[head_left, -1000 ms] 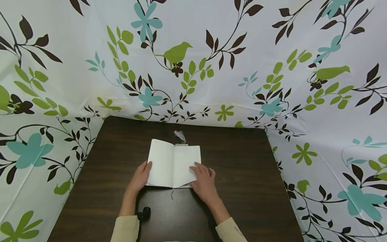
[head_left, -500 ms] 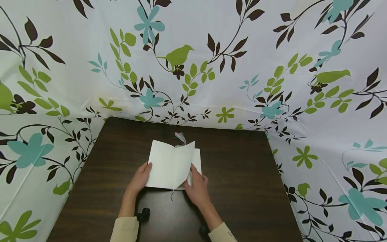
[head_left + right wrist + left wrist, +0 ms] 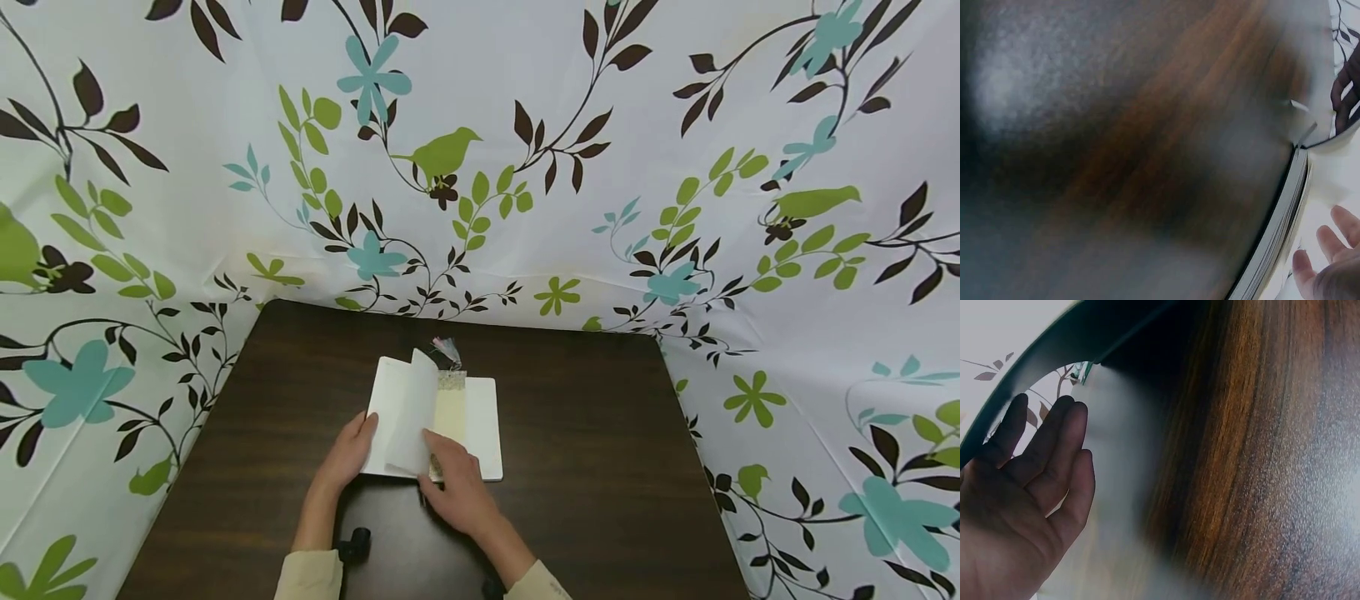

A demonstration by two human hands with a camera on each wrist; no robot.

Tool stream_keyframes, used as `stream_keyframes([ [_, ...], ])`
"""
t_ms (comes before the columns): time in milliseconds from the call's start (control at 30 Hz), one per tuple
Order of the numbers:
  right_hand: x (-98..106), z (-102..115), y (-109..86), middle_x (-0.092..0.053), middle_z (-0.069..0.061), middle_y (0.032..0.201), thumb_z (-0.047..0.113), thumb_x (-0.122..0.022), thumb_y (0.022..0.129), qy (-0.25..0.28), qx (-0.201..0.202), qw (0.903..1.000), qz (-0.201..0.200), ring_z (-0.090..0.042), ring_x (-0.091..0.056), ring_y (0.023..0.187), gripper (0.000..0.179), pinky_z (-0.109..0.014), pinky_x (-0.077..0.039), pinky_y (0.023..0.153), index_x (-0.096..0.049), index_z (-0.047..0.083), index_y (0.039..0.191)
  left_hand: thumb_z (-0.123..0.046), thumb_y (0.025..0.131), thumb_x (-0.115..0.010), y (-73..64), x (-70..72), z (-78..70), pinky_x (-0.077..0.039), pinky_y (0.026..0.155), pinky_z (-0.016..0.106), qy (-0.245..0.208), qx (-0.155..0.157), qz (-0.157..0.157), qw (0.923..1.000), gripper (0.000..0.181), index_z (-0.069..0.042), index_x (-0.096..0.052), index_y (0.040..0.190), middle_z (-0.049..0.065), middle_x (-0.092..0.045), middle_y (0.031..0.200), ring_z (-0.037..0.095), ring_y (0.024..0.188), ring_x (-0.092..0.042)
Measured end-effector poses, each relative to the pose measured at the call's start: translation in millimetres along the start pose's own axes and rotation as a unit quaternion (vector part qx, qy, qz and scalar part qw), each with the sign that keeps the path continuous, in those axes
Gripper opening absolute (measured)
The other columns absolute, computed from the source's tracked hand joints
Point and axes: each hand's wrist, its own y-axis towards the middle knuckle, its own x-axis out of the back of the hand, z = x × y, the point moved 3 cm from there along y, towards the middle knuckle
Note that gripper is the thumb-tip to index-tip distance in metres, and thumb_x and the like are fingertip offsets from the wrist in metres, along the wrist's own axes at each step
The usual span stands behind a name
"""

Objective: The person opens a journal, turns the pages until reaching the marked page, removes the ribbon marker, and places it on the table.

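Where the desk [image 3: 600,433] lies dark and wood-grained, one notebook [image 3: 483,425], white-leafed, spread on the surface before the person. Left hand [image 3: 348,450]: at the notebook's left edge, thumb over the paper, its grip closed on that side. Right hand [image 3: 457,492]: fingers at the free edge of a lifted page [image 3: 414,408], which stands curved over the left half; whether this grip pinches the paper or merely pushes it, one cannot tell. Cream strip [image 3: 452,412], one, lying along the inner side of the right half, speckled at the top. Tassel [image 3: 447,350], one, pale, just beyond the strip's upper end. Black device [image 3: 355,546], one, at the left wrist. Sleeves [image 3: 309,575], two, cream. Cloth [image 3: 480,42], white, printed with leaves, flowers and green birds, hanging behind and on both sides of the desk.
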Motion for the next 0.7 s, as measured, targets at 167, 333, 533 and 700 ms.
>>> stream_keyframes([
  [167,-8.1,6.1,3.0,-0.045,0.0,0.169,0.045,-0.06,0.108,-0.037,0.024,0.9978,0.05,-0.023,-0.043,0.155,0.066,-0.057,-0.042,0.115,-0.036,0.035,0.168,-0.051,0.118,-0.029,-2.1,-1.1,-3.5,-0.021,0.13,0.063,-0.003,-0.001,-0.008,1.0,0.078,0.007,-0.019,0.169,0.032,-0.031,0.171,0.046,0.159,-0.03],
  [333,-11.0,10.3,4.2,-0.042,-0.002,0.171,0.047,-0.059,0.108,-0.046,0.025,0.9963,0.067,-0.025,-0.041,0.156,0.064,-0.058,-0.04,0.114,-0.037,0.041,0.167,-0.061,0.115,-0.025,-4.1,-3.6,-6.8,-0.02,0.13,0.062,-0.016,-0.002,-0.003,0.9999,0.085,0.005,-0.022,0.169,0.029,-0.032,0.172,0.043,0.161,-0.027],
  [533,-9.5,11.3,5.1,-0.041,-0.002,0.172,0.05,-0.057,0.108,-0.045,0.024,0.9961,0.071,-0.027,-0.04,0.156,0.062,-0.06,-0.04,0.113,-0.037,0.042,0.167,-0.048,0.117,-0.04,-1.8,-3.9,-6.4,-0.055,0.09,0.039,-0.012,-0.032,-0.023,0.9992,0.065,-0.001,-0.044,0.161,0.023,-0.074,0.122,0.026,0.101,-0.072],
  [700,-7.4,5.2,5.0,-0.039,-0.007,0.173,0.056,-0.058,0.106,-0.023,-0.014,0.998,0.057,-0.038,-0.036,0.159,0.063,-0.065,-0.036,0.116,-0.045,0.035,0.164,-0.039,0.118,-0.042,-0.5,-4.1,-4.3,-0.054,0.084,0.034,-0.001,-0.039,-0.026,0.9989,0.058,0.0,-0.044,0.161,0.019,-0.074,0.116,0.017,0.092,-0.07],
])
